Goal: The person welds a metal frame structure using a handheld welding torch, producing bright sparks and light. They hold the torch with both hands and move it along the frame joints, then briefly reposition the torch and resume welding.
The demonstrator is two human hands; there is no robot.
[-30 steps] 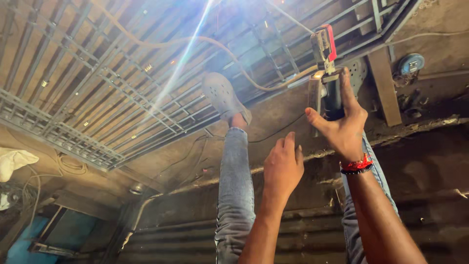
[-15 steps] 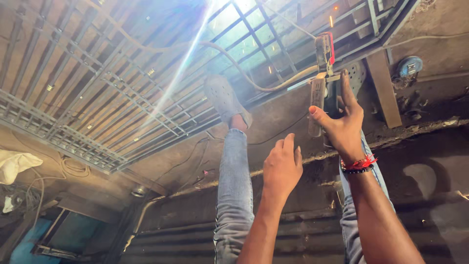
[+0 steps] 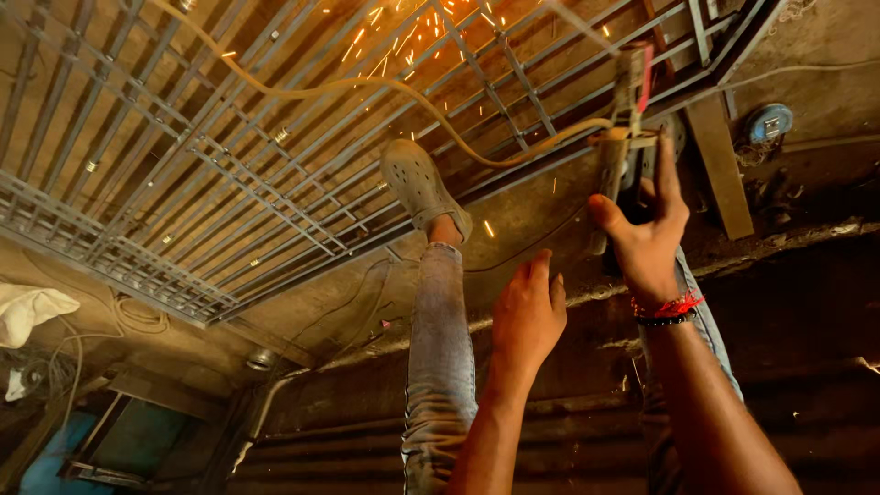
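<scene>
**Sparks fly off the metal grille**

Nearest to me is my left hand [image 3: 529, 314]. Its fingers are loose and a little curled, and it holds nothing. It hangs in the air just beside my left leg in blue jeans [image 3: 440, 348].

A bit farther is my right hand [image 3: 647, 240], with a red thread and a dark band at the wrist. Its fingers are wrapped tight around the body of an angle grinder [image 3: 626, 137]. My hand hides much of the tool, so I cannot see its disc. A red part sticks up at its top. A pale cable [image 3: 367, 87] runs from the grinder in a long curve across the bars.

My grey clog [image 3: 420, 186] presses on the metal grille [image 3: 229, 183], near the grinder. My other leg is mostly hidden behind my right arm.

Far off, a white cloth [image 3: 32, 312] is cut off at the edge, and a blue box [image 3: 768, 122] sits on the wall. It is too small to make out.

A moment ago there was only a bright streak of light. Now orange sparks [image 3: 412, 32] spray over the bars. My hands have stayed in about the same place.
</scene>
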